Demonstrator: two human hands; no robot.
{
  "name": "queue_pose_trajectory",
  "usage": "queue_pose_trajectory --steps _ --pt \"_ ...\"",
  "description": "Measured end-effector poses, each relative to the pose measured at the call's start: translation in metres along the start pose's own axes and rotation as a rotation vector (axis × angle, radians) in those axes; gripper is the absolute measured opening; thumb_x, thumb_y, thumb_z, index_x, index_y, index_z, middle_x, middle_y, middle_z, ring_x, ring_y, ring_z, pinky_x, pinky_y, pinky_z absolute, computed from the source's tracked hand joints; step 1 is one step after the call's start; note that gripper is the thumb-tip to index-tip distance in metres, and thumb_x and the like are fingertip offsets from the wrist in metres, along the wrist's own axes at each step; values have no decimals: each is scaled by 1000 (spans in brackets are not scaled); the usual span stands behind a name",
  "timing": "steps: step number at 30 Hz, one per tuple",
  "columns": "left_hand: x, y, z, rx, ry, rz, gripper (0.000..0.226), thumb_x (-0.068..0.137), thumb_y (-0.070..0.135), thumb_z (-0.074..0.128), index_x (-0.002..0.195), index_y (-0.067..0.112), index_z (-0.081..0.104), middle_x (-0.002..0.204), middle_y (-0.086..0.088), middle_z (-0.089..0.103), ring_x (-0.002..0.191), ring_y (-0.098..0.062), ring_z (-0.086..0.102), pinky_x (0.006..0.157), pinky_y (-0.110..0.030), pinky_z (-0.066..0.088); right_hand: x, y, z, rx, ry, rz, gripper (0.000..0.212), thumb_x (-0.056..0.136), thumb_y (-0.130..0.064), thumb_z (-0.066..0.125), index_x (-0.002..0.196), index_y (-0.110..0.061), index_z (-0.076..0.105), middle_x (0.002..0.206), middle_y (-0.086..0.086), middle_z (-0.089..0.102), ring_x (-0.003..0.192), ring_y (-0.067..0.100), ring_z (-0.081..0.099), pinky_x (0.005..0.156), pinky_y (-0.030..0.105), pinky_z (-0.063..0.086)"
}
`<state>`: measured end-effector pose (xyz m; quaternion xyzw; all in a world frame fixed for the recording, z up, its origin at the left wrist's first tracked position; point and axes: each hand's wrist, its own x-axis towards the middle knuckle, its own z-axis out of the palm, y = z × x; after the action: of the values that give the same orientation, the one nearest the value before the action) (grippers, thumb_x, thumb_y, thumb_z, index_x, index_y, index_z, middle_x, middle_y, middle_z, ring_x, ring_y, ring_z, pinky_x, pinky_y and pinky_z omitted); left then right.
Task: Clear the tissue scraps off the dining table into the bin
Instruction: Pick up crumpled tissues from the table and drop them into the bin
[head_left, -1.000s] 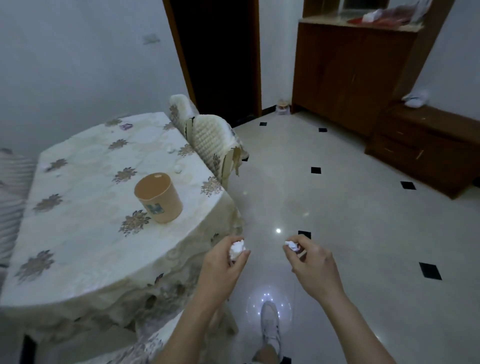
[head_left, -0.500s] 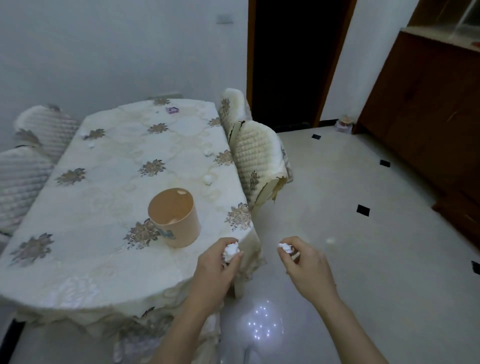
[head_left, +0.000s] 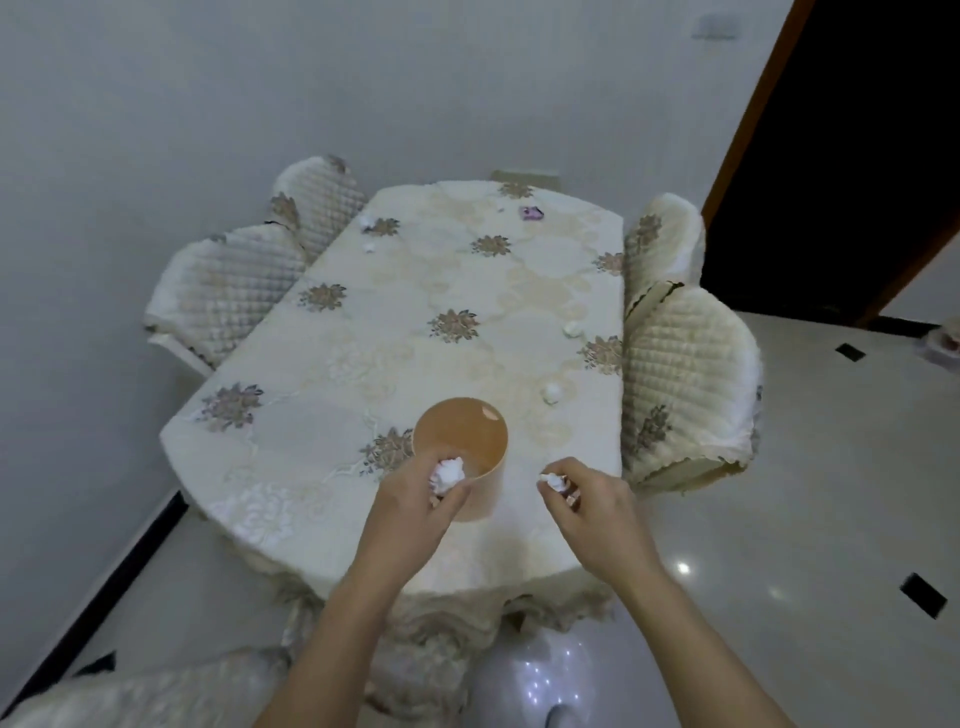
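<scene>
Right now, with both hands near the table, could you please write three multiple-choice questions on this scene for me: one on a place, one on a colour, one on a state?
1. Where does the round orange plastic bin stand?
A. on the tiled floor
B. on a quilted chair
C. on the near end of the cloth-covered dining table

2. What colour is the small flat item at the table's far end?
A. purple
B. green
C. black

3. What does the left hand do?
A. lies flat and empty
B. holds a crumpled white tissue wad
C. grips a chair back

Answers:
1 C, the bin rests on the table, close to the person.
2 A, it shows purple against the cream cloth.
3 B, the fingers curl round the wad at the bin's near rim.
</scene>
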<state>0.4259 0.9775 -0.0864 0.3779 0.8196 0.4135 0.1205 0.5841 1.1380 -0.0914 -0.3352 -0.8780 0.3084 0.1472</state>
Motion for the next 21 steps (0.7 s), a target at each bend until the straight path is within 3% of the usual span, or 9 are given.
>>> queue_pose_trajectory --steps 6,12,16,21 --pt "47 -3 -18 359 77 -8 33 89 44 63 114 23 61 101 3 67 91 -19 61 76 -37 51 83 -27 5 -183 -118 -269 15 95 -39 48 99 -29 59 86 -9 67 78 19 61 65 38 51" --pt "79 -4 5 642 8 -67 41 91 47 57 121 20 56 106 -1 66 98 -25 59 79 -37 47 132 -33 23 -382 -248 -398 19 97 -35 45 94 -19 54 86 -1 61 78 29 60 56 32 39" --pt "91 -14 20 663 -49 -188 48 88 53 59 124 22 51 112 -2 60 106 -24 56 83 -37 46 147 -29 36 -420 -318 -420 23 98 -34 43 111 -20 56 98 1 61 88 28 62 62 32 39" --pt "94 -22 18 683 -112 -269 80 81 68 57 146 30 31 151 -4 35 137 -26 33 102 -47 38 158 -21 41 -471 -511 -421 57 91 -52 49 142 -29 38 123 3 53 116 28 50 81 40 48"
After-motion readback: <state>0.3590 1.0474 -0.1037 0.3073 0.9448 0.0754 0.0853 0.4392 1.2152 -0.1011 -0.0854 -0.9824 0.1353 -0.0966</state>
